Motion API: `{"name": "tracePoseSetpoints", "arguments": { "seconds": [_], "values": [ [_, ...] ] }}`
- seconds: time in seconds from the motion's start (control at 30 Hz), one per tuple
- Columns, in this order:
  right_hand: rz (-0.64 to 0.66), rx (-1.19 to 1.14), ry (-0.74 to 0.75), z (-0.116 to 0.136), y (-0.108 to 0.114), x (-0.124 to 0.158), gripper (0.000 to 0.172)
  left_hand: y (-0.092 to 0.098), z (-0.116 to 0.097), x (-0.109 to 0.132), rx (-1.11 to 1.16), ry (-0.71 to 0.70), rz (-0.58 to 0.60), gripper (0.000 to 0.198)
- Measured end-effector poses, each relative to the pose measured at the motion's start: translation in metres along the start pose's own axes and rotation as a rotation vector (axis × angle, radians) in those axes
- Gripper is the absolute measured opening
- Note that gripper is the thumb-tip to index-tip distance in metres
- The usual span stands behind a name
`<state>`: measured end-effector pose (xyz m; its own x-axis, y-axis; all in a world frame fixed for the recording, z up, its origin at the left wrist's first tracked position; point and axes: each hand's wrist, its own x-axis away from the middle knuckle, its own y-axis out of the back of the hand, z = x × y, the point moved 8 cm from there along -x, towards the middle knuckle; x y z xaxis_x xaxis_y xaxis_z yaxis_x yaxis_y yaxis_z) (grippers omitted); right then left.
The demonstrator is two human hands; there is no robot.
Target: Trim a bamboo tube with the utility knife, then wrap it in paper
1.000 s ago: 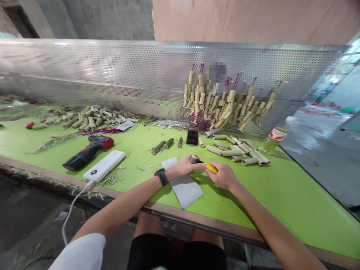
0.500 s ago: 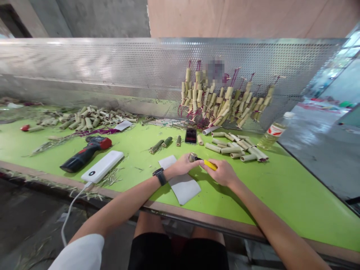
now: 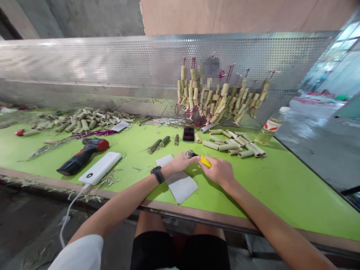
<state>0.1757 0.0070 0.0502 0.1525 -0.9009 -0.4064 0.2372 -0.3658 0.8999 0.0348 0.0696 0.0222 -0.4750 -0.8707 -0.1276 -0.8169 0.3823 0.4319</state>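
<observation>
Both hands meet over the middle of the green table (image 3: 281, 180). The left hand (image 3: 181, 162) is curled around a short bamboo piece (image 3: 190, 153), fingers wrapped under it, its cut end peeking out just above the knuckles. Right beside it, the right hand (image 3: 219, 171) is closed on a yellow-handled tool (image 3: 205, 161), and the tool's dark tip touches the bamboo piece. The piece sits between the two hands, at the left hand's fingertips and just left of the right thumb.

A wristwatch (image 3: 156, 174) shows on the left wrist, and under that wrist lies a white sheet (image 3: 180, 183). Beyond the hands are a phone (image 3: 188, 134) and a heap of cut bamboo tubes (image 3: 233, 143). Further left are a power bank (image 3: 99, 168) and a cordless drill (image 3: 81, 155). Strung bamboo bundles (image 3: 219, 99) hang on the perforated metal panel (image 3: 112, 67), with a plastic bottle (image 3: 270, 126) off to the right.
</observation>
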Motion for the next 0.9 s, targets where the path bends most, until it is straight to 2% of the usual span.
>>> {"name": "tracePoseSetpoints", "arguments": {
  "seconds": [0.13,0.23,0.33,0.47,0.53,0.7,0.9],
  "values": [
    [0.009,-0.044,-0.157,-0.026,0.005,-0.007,0.062,0.005,0.008,0.002,0.003,0.096,-0.084,0.062],
    [-0.061,-0.054,-0.227,-0.043,0.014,-0.01,0.062,0.006,0.012,0.003,0.054,0.126,-0.089,0.064],
    [-0.019,-0.144,-0.199,-0.044,0.009,-0.012,0.062,0.004,0.016,0.002,0.108,0.161,-0.044,0.062],
    [0.06,-0.249,-0.135,-0.036,-0.004,-0.012,0.061,-0.006,0.012,0.0,0.248,0.079,0.063,0.066],
    [0.054,-0.274,-0.129,-0.038,-0.005,-0.012,0.06,-0.008,0.015,0.0,0.362,0.115,0.078,0.061],
    [0.024,-0.301,-0.121,-0.042,-0.002,-0.013,0.059,-0.007,0.019,0.003,0.557,0.229,0.032,0.044],
    [0.068,-0.343,-0.103,-0.039,-0.003,-0.013,0.058,0.007,0.011,-0.001,0.437,0.094,-0.078,0.043]
  ]
}}
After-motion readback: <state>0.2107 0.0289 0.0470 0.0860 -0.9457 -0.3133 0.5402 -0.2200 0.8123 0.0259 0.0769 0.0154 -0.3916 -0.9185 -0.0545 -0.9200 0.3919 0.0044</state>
